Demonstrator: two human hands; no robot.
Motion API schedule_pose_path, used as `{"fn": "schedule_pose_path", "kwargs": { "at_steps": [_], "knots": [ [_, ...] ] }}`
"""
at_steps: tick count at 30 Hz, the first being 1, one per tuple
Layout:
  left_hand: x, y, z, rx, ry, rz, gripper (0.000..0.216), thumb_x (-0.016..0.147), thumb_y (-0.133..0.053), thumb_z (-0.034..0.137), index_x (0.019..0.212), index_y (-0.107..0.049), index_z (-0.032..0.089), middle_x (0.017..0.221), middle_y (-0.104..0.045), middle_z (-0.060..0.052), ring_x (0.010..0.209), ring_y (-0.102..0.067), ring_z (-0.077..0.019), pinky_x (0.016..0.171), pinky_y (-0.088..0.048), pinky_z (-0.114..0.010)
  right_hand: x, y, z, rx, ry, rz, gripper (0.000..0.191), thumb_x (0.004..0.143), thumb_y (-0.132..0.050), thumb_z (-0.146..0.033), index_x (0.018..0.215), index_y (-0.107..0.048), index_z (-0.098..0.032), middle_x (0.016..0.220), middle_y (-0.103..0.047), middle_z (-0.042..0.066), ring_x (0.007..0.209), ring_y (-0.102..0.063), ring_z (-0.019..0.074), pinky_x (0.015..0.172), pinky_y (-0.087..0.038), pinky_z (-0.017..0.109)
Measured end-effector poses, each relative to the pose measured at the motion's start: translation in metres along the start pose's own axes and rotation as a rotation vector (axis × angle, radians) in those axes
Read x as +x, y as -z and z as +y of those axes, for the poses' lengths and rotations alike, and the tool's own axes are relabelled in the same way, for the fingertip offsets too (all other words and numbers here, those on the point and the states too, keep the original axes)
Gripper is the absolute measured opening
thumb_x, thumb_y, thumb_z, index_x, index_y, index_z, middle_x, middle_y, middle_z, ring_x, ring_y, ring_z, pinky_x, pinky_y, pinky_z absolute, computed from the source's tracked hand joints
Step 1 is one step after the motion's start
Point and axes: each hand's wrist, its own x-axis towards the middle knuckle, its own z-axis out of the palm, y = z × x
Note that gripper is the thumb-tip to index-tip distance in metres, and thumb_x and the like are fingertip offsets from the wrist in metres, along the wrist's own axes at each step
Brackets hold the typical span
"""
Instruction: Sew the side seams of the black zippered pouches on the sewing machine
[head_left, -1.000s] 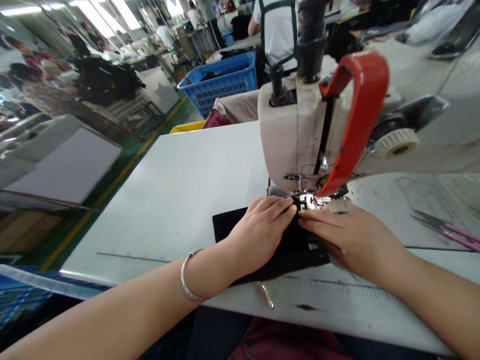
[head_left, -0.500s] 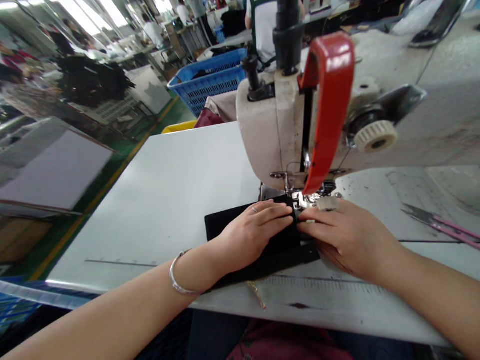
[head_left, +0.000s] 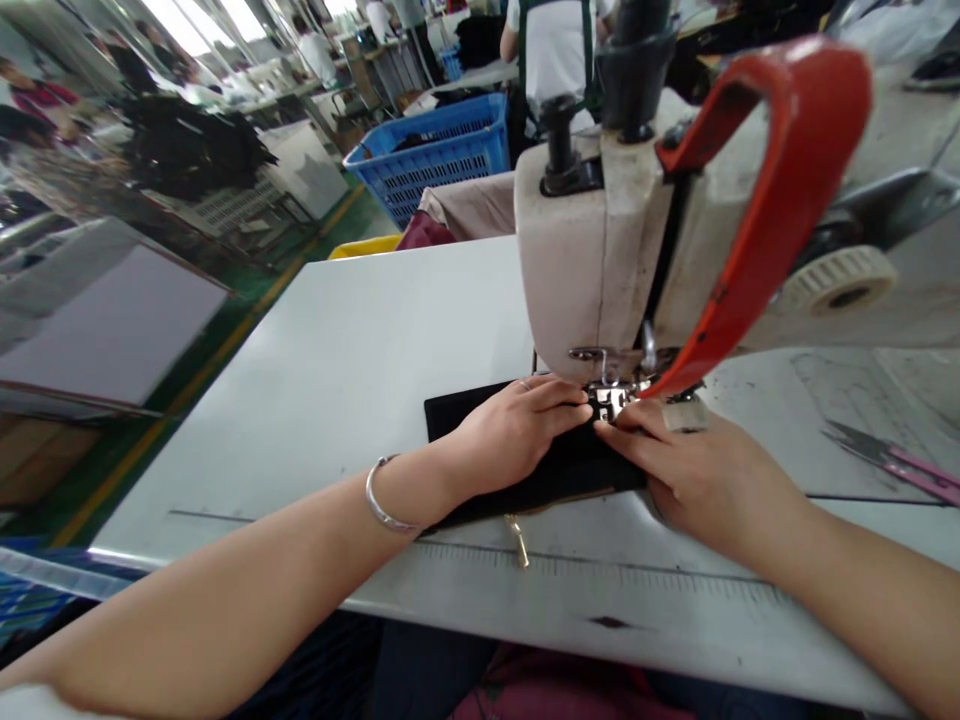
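A flat piece of black fabric (head_left: 457,420) lies on the white table (head_left: 352,360) under the presser foot (head_left: 611,398) of a cream sewing machine (head_left: 592,250) with a red guard (head_left: 757,190). My left hand (head_left: 517,430) rests flat on the fabric, fingers stretched toward the foot, a ring on one finger and a silver bangle (head_left: 382,500) at the wrist. My right hand (head_left: 705,470) presses the fabric's right part just in front of the foot, fingers together and extended. A small gold zipper pull (head_left: 517,527) sticks out at the fabric's near edge.
Pink-handled snips (head_left: 892,460) lie on the table at the far right. Behind the table stand a blue plastic crate (head_left: 442,160) and a yellow bin (head_left: 364,246). A person in a white top (head_left: 551,50) stands beyond the machine. A grey table (head_left: 112,330) sits left across the green aisle.
The fabric has moved away from me under the foot, and both hands have travelled forward with it. The view shifted slightly.
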Motion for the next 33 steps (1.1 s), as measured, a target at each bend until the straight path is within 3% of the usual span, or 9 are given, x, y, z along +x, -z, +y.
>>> {"fn": "schedule_pose_path", "kwargs": {
  "at_steps": [4, 8, 12, 18, 23, 28, 33],
  "knots": [
    [0.003, 0.013, 0.012, -0.007, 0.039, -0.072, 0.031, 0.100, -0.045, 0.011, 0.125, -0.064, 0.015, 0.126, -0.069, -0.009, 0.122, -0.063, -0.0205, 0.109, -0.052, -0.039, -0.001, 0.001, 0.000, 0.046, -0.029, -0.032, 0.049, 0.082, -0.047, -0.001, 0.128, -0.063, -0.010, 0.116, -0.067, 0.015, 0.103, -0.062, 0.0304, 0.084, -0.055, 0.044],
    [-0.003, 0.024, 0.051, -0.041, 0.135, -0.112, 0.044, 0.098, -0.060, 0.043, 0.128, -0.060, 0.011, 0.126, -0.067, -0.013, 0.117, -0.062, -0.0286, 0.104, -0.052, -0.047, -0.002, 0.009, 0.004, 0.133, -0.008, 0.062, 0.032, 0.088, -0.052, -0.006, 0.114, -0.070, -0.011, 0.107, -0.070, 0.013, 0.095, -0.062, 0.0268, 0.081, -0.053, 0.040],
    [-0.012, 0.018, 0.072, -0.009, 0.194, -0.056, 0.018, 0.100, -0.057, 0.021, 0.113, -0.063, 0.011, 0.106, -0.069, -0.009, 0.100, -0.063, -0.0243, 0.094, -0.054, -0.043, -0.002, 0.014, 0.012, 0.165, 0.036, 0.093, 0.024, 0.094, -0.053, -0.011, 0.101, -0.076, -0.016, 0.098, -0.071, 0.009, 0.086, -0.060, 0.0232, 0.075, -0.049, 0.037],
    [-0.018, 0.010, 0.065, -0.158, 0.341, 0.001, 0.016, 0.098, -0.061, 0.019, 0.112, -0.064, 0.013, 0.108, -0.066, -0.008, 0.103, -0.060, -0.0206, 0.101, -0.050, -0.039, -0.001, 0.009, 0.015, 0.225, 0.037, 0.000, 0.034, 0.092, -0.054, -0.012, 0.118, -0.073, -0.025, 0.104, -0.071, 0.007, 0.089, -0.057, 0.0222, 0.079, -0.044, 0.038],
    [-0.021, 0.009, 0.066, -0.127, 0.216, 0.022, 0.023, 0.097, -0.063, 0.017, 0.119, -0.063, 0.012, 0.121, -0.067, -0.010, 0.114, -0.060, -0.0211, 0.107, -0.048, -0.038, -0.001, 0.010, 0.006, 0.187, 0.023, -0.017, 0.029, 0.091, -0.053, -0.011, 0.109, -0.073, -0.021, 0.105, -0.071, 0.007, 0.090, -0.058, 0.0251, 0.080, -0.041, 0.042],
    [-0.022, 0.006, 0.062, -0.129, 0.163, 0.024, 0.025, 0.097, -0.062, 0.019, 0.121, -0.064, 0.012, 0.119, -0.070, -0.009, 0.112, -0.064, -0.0201, 0.103, -0.054, -0.036, -0.004, 0.007, -0.003, 0.188, 0.108, 0.021, 0.032, 0.093, -0.047, -0.008, 0.117, -0.068, -0.012, 0.117, -0.072, 0.009, 0.099, -0.063, 0.0248, 0.087, -0.045, 0.044],
    [-0.016, 0.004, 0.051, -0.137, 0.141, 0.051, 0.022, 0.096, -0.064, 0.022, 0.114, -0.068, 0.012, 0.116, -0.072, -0.009, 0.105, -0.066, -0.0206, 0.098, -0.058, -0.038, -0.002, 0.005, -0.007, 0.144, 0.011, -0.017, 0.032, 0.090, -0.047, -0.009, 0.115, -0.069, -0.012, 0.110, -0.072, 0.013, 0.098, -0.063, 0.0286, 0.084, -0.050, 0.047]
  ]
}}
